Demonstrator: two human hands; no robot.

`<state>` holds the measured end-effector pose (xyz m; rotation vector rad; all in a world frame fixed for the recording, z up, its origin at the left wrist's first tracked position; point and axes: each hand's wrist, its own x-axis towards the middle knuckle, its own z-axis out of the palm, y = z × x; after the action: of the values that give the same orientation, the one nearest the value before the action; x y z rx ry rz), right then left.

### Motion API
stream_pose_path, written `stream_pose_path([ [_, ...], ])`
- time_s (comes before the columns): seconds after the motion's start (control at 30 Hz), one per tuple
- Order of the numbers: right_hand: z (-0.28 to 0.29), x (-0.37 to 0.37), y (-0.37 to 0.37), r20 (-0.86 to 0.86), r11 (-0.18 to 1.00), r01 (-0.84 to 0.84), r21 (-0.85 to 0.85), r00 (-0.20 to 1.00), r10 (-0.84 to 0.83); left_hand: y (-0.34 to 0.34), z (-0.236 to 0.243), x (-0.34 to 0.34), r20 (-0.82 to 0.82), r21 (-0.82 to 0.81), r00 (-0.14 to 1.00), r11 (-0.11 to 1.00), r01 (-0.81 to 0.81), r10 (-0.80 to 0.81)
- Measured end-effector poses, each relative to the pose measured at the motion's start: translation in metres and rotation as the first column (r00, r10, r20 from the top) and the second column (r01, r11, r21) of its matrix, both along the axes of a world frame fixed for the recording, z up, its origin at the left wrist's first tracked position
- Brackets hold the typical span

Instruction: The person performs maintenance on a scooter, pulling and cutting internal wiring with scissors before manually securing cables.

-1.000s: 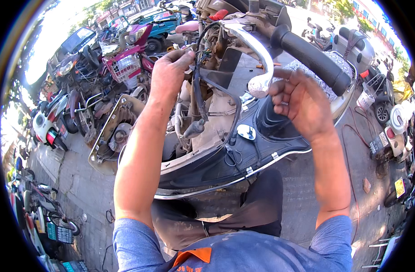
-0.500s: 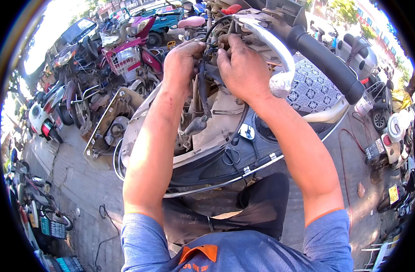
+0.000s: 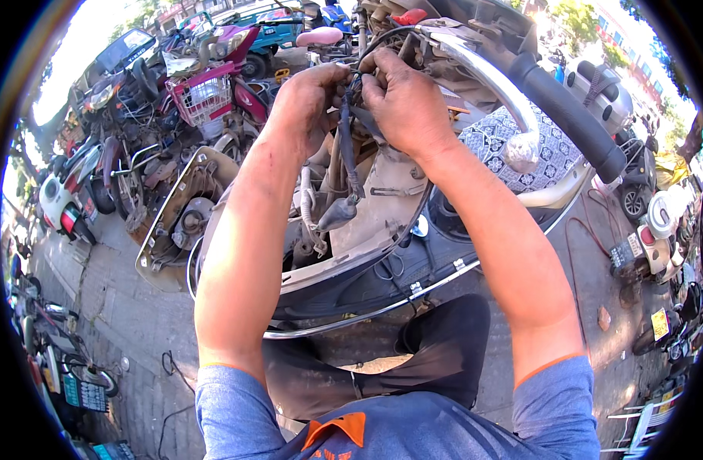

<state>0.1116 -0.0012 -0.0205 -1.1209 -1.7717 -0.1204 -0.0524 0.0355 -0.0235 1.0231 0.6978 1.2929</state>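
My left hand (image 3: 307, 105) and right hand (image 3: 399, 102) are closed at a dark wiring harness (image 3: 347, 142) near the handlebar of a partly stripped scooter, their fingertips pinching at thin wires. The harness hangs down to a grey rubber boot (image 3: 337, 212). To the right of my hands are a chrome bar (image 3: 521, 115) with a round end, a black grip (image 3: 566, 115) and a grey patterned seat cover (image 3: 488, 134). Below, a pair of scissors (image 3: 387, 268) and a mirror-like piece (image 3: 419, 226), partly hidden, lie on the dark footboard (image 3: 344, 300). Exactly what my fingertips hold is small and partly hidden.
A jumble of scooters and parts (image 3: 129, 107), including a pink one with a basket (image 3: 202, 96), fills the left and back. More scooters (image 3: 654, 238) stand at the right. A red hose (image 3: 577, 226) and a black cable (image 3: 179, 368) lie on the pavement (image 3: 90, 291).
My right hand has moved left and up from beside the chrome bar to the wires, closing its fingers beside my left hand. My left hand has shifted slightly up and stays at the harness.
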Motion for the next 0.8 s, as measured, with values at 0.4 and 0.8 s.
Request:
stream_pose_path([
  [0.4,0.002,0.0,-0.002,-0.008,0.999,-0.018,-0.045,1.0,0.017,-0.043,-0.007,0.01,-0.298,0.476,0.846,0.837,-0.269,0.442],
  [0.8,0.003,0.004,-0.015,0.082,0.993,0.092,0.073,0.992,-0.098,-0.046,0.003,0.01,-0.208,0.204,0.948,0.959,-0.197,0.239],
])
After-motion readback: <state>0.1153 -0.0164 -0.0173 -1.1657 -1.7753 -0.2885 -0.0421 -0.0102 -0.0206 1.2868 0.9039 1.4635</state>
